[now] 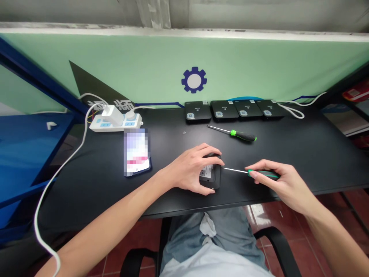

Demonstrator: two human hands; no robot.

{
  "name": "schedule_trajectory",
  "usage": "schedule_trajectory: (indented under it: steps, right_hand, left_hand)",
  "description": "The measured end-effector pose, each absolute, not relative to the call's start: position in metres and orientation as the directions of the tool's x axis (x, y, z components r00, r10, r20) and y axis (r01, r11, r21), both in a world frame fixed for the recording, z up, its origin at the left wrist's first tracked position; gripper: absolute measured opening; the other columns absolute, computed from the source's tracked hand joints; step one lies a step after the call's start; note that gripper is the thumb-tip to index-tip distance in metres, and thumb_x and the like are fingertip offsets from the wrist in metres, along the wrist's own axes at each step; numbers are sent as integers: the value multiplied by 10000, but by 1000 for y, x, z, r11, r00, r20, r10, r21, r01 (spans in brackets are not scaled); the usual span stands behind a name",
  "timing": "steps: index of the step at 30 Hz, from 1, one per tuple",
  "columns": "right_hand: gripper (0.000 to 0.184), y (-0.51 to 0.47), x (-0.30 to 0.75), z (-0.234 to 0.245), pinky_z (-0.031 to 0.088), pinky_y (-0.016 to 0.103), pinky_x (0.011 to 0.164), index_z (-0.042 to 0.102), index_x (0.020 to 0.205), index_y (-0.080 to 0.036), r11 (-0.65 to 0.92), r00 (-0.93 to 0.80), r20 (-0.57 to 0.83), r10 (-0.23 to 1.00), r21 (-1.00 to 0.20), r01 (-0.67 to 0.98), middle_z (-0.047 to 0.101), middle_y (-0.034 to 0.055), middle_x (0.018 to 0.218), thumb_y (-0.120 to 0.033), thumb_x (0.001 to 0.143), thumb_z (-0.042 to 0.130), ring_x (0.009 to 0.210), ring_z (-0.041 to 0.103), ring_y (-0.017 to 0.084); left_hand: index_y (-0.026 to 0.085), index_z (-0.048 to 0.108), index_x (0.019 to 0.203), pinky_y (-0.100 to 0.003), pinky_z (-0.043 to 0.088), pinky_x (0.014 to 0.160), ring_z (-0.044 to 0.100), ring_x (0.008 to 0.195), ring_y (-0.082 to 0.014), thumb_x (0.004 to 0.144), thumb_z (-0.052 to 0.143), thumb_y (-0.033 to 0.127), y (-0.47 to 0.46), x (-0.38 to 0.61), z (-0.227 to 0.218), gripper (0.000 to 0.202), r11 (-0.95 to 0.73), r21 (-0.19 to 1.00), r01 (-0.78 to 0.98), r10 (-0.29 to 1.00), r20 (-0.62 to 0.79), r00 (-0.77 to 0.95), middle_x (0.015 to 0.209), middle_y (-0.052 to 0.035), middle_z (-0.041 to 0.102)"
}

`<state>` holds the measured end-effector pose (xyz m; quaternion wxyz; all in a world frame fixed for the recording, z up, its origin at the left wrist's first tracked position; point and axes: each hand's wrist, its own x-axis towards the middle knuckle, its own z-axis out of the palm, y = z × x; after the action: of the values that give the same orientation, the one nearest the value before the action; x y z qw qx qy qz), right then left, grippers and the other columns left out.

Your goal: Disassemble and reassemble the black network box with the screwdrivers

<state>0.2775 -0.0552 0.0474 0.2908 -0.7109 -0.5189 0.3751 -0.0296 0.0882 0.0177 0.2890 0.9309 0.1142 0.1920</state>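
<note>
Thus, a two-handed hold: the left hand (188, 169) curves over a small black device (210, 180) while the right hand (284, 184) aims a screwdriver (263, 174) at it.

The device lies flat on a black desk (317, 161), under the left palm, its white label showing. The left fingers arch closed over its far edge, and the thumb wraps its near side. The right fingers and thumb grip the green-and-black handle, wrist raised, shaft level and pointing left; whether the tip touches the device's edge cannot be told. Beyond lie a second screwdriver (243, 134), tiny screws (184, 132) and four black units (235, 109).
</note>
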Motion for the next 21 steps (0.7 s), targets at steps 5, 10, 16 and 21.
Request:
schedule_trajectory:
  steps: [5, 10, 16, 21]
  right_hand:
    - [529, -52, 266, 79, 565, 362, 755, 902, 1064, -286, -144, 87, -119, 989, -673, 726, 895, 56, 1104, -793, 987, 773, 785, 740, 228]
    - [445, -32, 257, 114, 535, 384, 768, 839, 1108, -296, 82, -145, -91, 985, -493, 866, 888, 56, 1087, -702, 1101, 657, 865, 792, 263]
    - [447, -10, 258, 127, 475, 376, 694, 801, 1129, -330, 175, -238, -165, 957, -325, 930, 835, 17, 946, -730, 1114, 604, 750, 710, 228]
    - [534, -8, 264, 125, 452, 381, 655, 829, 1098, -332, 86, -158, -171, 973, -369, 926, 819, 12, 889, -821, 1067, 615, 639, 607, 199]
  left_hand:
    - [245, 752, 1439, -551, 608, 1169, 670, 1408, -412, 850, 972, 470, 89, -30, 17, 668, -803, 589, 93, 319, 292, 902, 1592, -166, 698]
    - [254, 737, 1450, -563, 606, 1171, 671, 1414, -423, 840, 978, 489, 90, -29, 15, 696, -787, 611, 89, 324, 286, 902, 1596, -175, 700]
    - [228, 623, 1555, -556, 583, 1208, 651, 1458, -422, 815, 1008, 479, 89, -29, 16, 871, -764, 640, 85, 343, 291, 893, 1586, -187, 699]
    - [218, 585, 1593, -561, 591, 1190, 647, 1435, -419, 812, 1004, 482, 88, -28, 13, 925, -769, 631, 98, 351, 289, 891, 1579, -192, 676]
